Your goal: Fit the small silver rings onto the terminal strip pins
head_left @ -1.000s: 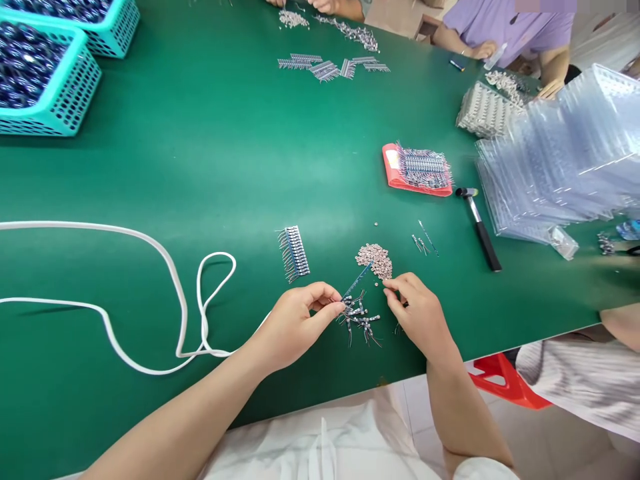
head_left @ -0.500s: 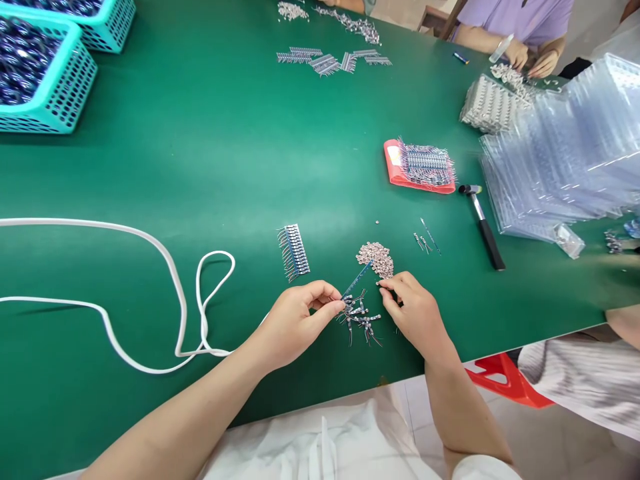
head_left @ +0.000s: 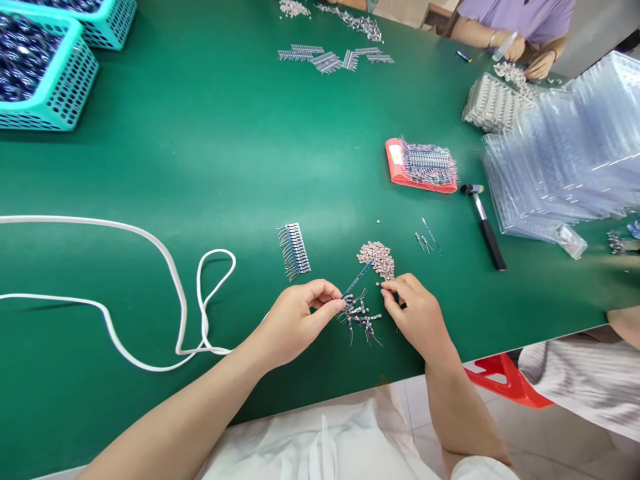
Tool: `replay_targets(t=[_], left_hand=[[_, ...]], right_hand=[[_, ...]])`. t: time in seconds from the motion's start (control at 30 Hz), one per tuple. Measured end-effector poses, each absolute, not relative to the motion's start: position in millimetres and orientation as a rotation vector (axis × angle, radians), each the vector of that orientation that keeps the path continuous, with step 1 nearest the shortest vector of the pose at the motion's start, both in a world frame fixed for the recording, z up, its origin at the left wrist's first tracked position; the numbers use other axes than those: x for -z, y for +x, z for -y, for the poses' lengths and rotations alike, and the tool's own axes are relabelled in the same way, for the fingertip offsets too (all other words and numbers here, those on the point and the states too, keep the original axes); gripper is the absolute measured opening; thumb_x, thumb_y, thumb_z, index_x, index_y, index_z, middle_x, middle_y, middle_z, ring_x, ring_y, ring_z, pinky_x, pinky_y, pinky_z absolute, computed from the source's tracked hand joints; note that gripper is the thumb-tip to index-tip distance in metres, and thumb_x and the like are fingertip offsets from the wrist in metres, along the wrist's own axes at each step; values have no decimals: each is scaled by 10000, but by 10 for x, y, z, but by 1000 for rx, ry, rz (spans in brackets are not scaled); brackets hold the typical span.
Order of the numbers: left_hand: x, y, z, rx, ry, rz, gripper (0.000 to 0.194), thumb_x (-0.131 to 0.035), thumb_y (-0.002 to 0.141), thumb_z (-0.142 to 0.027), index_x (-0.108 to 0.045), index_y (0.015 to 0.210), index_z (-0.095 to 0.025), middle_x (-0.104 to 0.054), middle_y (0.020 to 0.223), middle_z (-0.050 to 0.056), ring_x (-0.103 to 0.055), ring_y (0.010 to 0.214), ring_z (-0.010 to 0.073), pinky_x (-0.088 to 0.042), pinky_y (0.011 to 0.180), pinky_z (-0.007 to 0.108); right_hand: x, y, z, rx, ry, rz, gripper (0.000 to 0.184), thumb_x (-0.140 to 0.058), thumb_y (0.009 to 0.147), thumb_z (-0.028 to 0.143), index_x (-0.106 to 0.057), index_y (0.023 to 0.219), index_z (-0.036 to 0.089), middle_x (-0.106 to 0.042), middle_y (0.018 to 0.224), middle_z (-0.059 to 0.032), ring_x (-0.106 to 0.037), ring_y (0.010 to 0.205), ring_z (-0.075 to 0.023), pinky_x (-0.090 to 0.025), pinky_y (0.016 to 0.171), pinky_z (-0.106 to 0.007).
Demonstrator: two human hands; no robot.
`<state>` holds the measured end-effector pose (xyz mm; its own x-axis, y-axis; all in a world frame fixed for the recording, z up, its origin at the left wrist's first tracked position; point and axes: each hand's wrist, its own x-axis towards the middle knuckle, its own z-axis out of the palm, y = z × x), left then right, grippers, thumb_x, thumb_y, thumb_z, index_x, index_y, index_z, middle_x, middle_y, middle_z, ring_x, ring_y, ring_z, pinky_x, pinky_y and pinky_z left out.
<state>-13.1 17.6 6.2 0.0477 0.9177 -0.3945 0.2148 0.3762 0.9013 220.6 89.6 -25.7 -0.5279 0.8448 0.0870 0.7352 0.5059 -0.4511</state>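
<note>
My left hand (head_left: 300, 321) pinches a thin blue strip (head_left: 358, 277) between thumb and forefinger; the strip points up and right to the pile of small pale round pieces (head_left: 376, 259). Just below the strip lies a loose cluster of small parts with wire legs (head_left: 367, 320). My right hand (head_left: 413, 313) is over the table beside the pile, thumb and forefinger apart with nothing visible between them. One single pale round piece (head_left: 378, 284) lies just off its forefinger tip. A row of wired parts on blue strips (head_left: 295, 251) lies beyond my left hand.
A white cable (head_left: 173, 267) loops across the left. Turquoise baskets (head_left: 75, 87) stand far left. To the right are a red-wrapped bundle (head_left: 400, 177), a hammer (head_left: 489, 237) and stacked clear plastic trays (head_left: 545, 167). Across the table a co-worker's hands (head_left: 540, 65) handle pale pieces.
My right hand has shifted slightly right, so its forefinger tip is now apart from the single pale piece. My left hand keeps its hold on the blue strip.
</note>
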Motion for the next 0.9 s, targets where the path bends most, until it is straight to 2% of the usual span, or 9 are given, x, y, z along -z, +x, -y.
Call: replay_targets(t=[0.13,0.43,0.7,0.9], left_hand=[[-69,-136,-173,-737,1098,-1449,221,-556,898,-403,-624,829,-204,-644,734,-24,-548,664,129,-395,592,224],[-67,-130,-181,-777,1132,-1447,213,-554,897,-379,-630,822,-195,-657,742,-12,-572,682,139,-428,631,234],[-68,-132,-167,-781,1119,-1434,203,-554,899,-371,-632,829,-197,-659,755,-13,-583,699,140,-439,651,235],[-50,-129,-143,-808,1117,-1418,196,-556,904,-369,-621,835,-198,-650,755,-15,-578,694,136,-446,642,239]], right_hand=[[254,2207,-911,-472,-1287,2462,177,-521,938,191,-674,1021,221,-658,922,-36,-628,771,-141,-485,650,-261],[300,2198,-914,-269,-1134,2581,193,-532,938,182,-698,1031,214,-679,905,-49,-637,860,-175,-532,762,-295],[281,2173,-988,-413,-1125,2595,182,-498,959,196,-674,996,220,-672,919,-46,-636,859,-172,-514,757,-290],[337,2087,-1009,-132,-1140,2667,167,-485,940,178,-638,875,187,-642,845,-51,-610,750,-167,-452,642,-277]])
